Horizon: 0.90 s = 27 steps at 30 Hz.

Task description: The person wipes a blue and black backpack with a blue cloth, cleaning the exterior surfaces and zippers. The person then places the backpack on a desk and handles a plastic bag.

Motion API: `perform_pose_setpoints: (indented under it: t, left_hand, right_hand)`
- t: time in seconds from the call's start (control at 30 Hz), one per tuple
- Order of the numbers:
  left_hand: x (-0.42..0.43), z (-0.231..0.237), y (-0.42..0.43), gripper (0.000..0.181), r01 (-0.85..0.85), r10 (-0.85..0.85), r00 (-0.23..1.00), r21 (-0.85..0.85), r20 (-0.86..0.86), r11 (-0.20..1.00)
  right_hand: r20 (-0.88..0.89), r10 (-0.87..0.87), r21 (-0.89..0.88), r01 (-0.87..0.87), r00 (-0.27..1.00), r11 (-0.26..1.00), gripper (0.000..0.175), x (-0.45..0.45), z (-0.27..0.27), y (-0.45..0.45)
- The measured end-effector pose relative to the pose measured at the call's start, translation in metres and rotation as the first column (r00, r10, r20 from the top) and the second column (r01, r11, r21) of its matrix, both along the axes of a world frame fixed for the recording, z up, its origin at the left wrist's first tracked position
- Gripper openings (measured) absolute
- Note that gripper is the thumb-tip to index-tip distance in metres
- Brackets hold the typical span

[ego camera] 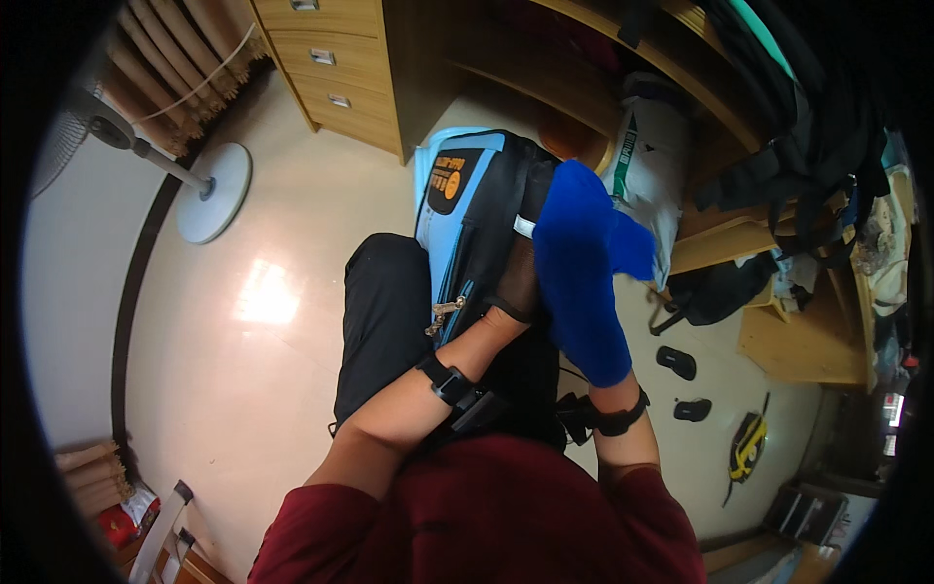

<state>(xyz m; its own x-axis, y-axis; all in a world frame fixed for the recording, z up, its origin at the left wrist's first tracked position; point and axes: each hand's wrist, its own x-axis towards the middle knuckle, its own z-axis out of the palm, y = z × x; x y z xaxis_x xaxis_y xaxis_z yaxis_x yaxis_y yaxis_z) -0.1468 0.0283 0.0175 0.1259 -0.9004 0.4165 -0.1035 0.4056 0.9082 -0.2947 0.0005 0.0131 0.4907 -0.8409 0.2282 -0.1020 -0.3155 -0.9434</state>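
A black and light-blue backpack (481, 197) with an orange print leans before me, its lower end by my dark trouser leg (383, 306). My left hand (516, 288) is inside the bag's black mesh side pocket, its elastic edge crossing near the wrist. Skin shows dimly through the mesh, but the fingers are hidden. A bright blue cloth mitt (580, 270) covers my right hand down to the wrist, with a thumb-like part jutting right. It lies against or just over the side of the bag; contact is unclear. A metal zip pull (445, 314) hangs near my left forearm.
A light-blue stool edge (423, 175) shows behind the bag. Left stands a fan base (215, 193); ahead is a wooden drawer unit (328, 66). A white sack (646, 168) leans by the shelves. Black pads (676, 363) and a yellow-black item (748, 449) lie on the floor.
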Motion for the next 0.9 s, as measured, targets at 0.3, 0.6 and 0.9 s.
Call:
perform_pose_setpoints:
  t: [0.3,0.6,0.9]
  left_hand:
    - [-0.01,-0.015,-0.002,0.063,0.108,0.003,0.888,0.215,-0.46,0.971]
    - [-0.006,-0.019,0.01,0.06,0.334,-0.152,0.784,0.201,-0.602,0.921]
    - [0.001,-0.019,0.004,0.063,0.274,-0.166,0.871,0.177,-0.463,0.945]
  right_hand:
    - [-0.568,-0.044,-0.504,-0.305,0.822,0.808,0.076,0.003,0.091,-0.055]
    - [-0.867,-0.027,-0.344,-0.559,0.497,0.754,0.09,0.021,0.149,-0.048]
    - [-0.772,-0.198,-0.602,-0.597,0.604,0.53,0.09,0.022,0.112,-0.043]
